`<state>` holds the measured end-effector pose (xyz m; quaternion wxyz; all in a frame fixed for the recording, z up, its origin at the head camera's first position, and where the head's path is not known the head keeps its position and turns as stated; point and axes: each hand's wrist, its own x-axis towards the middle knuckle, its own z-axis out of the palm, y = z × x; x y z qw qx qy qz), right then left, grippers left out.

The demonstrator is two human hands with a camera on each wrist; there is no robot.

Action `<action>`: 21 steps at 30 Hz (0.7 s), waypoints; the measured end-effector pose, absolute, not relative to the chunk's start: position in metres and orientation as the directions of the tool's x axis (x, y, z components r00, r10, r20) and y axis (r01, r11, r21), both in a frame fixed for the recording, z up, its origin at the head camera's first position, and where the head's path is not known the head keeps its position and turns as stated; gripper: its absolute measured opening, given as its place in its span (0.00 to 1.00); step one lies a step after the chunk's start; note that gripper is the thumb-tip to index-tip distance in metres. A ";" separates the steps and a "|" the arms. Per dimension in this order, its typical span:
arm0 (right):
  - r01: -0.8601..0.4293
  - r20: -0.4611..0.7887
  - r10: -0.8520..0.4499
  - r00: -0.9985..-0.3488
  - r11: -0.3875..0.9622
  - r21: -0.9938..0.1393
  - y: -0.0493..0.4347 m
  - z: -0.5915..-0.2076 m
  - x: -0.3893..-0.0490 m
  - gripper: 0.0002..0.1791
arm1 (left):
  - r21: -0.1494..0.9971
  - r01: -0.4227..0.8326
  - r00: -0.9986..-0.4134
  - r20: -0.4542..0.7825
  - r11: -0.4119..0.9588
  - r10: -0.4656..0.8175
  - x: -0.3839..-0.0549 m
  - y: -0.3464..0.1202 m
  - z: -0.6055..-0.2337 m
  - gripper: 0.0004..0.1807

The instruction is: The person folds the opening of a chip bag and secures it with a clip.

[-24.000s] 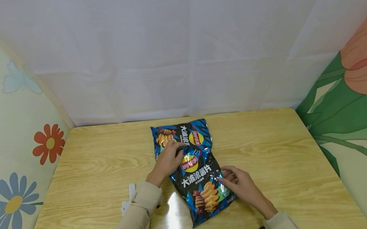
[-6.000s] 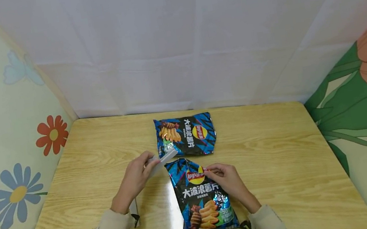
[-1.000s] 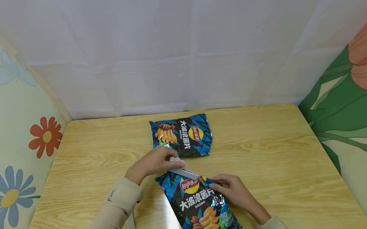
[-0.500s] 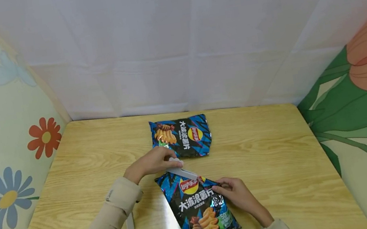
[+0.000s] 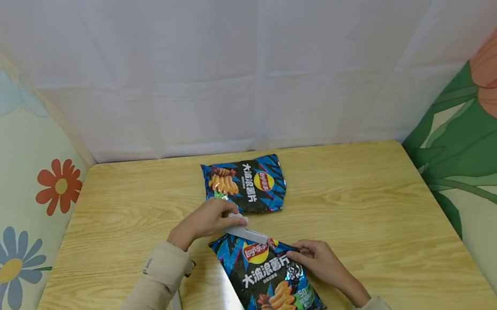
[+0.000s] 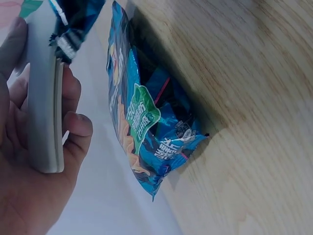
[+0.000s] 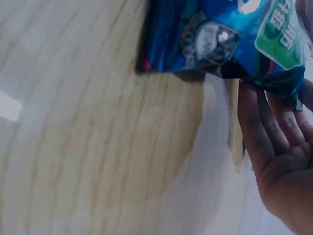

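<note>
My left hand grips a long white bag clip between thumb and fingers. The clip lies slantwise along the top edge of a blue and black bag of potato chips. In the left wrist view, a corner of that bag shows at the far end of the clip, by the slit between its two bars. My right hand pinches the same bag at its upper right edge. Its fingers are under the crinkled foil in the right wrist view, the thumb mostly out of frame.
A second chip bag lies sideways farther back, just beyond the left hand. Another white strip rests on the wooden table, partly behind the left sleeve. A pale cloth hangs along the back edge, with painted walls on both sides.
Long before, the left hand lay on the bags without a clip; several seconds ago it held the clip left of the bag's top. Now the clip is at the top edge. The last second is nearly still.
</note>
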<state>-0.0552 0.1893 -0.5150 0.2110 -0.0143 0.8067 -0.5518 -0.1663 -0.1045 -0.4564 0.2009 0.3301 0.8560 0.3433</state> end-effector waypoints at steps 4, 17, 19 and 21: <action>0.205 -0.321 -0.261 -0.910 0.390 -0.898 0.189 -0.515 -0.055 0.20 | 0.736 0.433 -0.702 -0.087 0.520 0.707 -0.166 -0.103 -0.457 0.14; 0.207 -0.317 -0.264 -0.911 0.373 -0.905 0.187 -0.515 -0.055 0.19 | 0.743 0.455 -0.669 -0.079 0.491 0.739 -0.163 -0.086 -0.456 0.15; 0.209 -0.317 -0.264 -0.911 0.368 -0.906 0.186 -0.515 -0.055 0.19 | 0.746 0.457 -0.664 -0.077 0.485 0.744 -0.162 -0.083 -0.456 0.14; 0.213 -0.320 -0.261 -0.911 0.367 -0.906 0.186 -0.514 -0.055 0.19 | 0.746 0.459 -0.661 -0.076 0.482 0.747 -0.162 -0.079 -0.456 0.14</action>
